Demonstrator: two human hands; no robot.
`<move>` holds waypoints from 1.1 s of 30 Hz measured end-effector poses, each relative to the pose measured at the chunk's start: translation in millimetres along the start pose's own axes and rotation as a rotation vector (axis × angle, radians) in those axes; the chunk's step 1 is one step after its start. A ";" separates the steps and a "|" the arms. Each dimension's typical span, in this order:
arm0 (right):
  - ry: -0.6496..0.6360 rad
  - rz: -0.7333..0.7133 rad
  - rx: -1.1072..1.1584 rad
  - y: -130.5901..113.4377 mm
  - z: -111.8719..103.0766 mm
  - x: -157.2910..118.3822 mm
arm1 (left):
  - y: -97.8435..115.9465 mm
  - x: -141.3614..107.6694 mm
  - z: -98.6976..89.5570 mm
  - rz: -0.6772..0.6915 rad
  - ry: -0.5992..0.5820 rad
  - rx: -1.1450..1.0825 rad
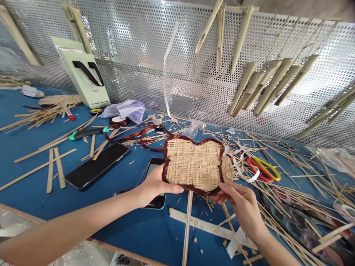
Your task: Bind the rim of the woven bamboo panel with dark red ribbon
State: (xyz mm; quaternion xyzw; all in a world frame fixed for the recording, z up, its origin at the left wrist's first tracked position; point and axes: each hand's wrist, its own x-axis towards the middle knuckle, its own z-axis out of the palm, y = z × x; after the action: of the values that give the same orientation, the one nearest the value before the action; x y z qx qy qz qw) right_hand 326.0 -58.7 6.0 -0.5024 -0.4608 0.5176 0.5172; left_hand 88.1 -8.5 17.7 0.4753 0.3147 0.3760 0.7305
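Note:
A woven bamboo fan [194, 162] with a wavy outline is held up over the blue table. Dark brown ribbon [165, 162] wraps its edge, and a loose length of it trails off to the left. The fan's thin bamboo handle [188, 229] points down toward me. My left hand [155, 186] grips the lower left corner, its thumb along the bottom edge. At the lower right corner my right hand [238, 199] pinches the ribboned edge between thumb and fingers. Behind the fan's right side shows another woven piece [227, 168], partly hidden.
Two phones lie to the left, a black one [97, 166] and one [155, 199] partly behind my left hand. Red-and-yellow-handled scissors [263, 169] are at the right among scattered bamboo strips. A teal-and-black tool [88, 133], pale green bag [85, 77] and perforated metal panel [138, 55] stand farther back.

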 end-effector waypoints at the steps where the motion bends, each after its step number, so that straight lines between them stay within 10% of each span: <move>1: -0.013 0.008 0.041 -1.5 1.5 -0.4 | -0.1 -0.1 0.2 -0.001 0.014 -0.004; 26: -0.126 0.126 0.184 -13.1 10.8 -6.7 | -5.4 -0.5 1.0 0.051 0.012 0.004; 33: -0.072 0.083 0.177 -7.7 6.0 -4.2 | -11.2 4.1 -11.4 0.140 0.203 0.002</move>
State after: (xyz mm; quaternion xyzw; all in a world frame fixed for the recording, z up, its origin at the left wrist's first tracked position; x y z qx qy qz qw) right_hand 320.3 -62.3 14.3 -0.4542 -0.4104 0.5950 0.5208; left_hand 83.7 -2.7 2.9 0.4562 0.3534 0.4719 0.6666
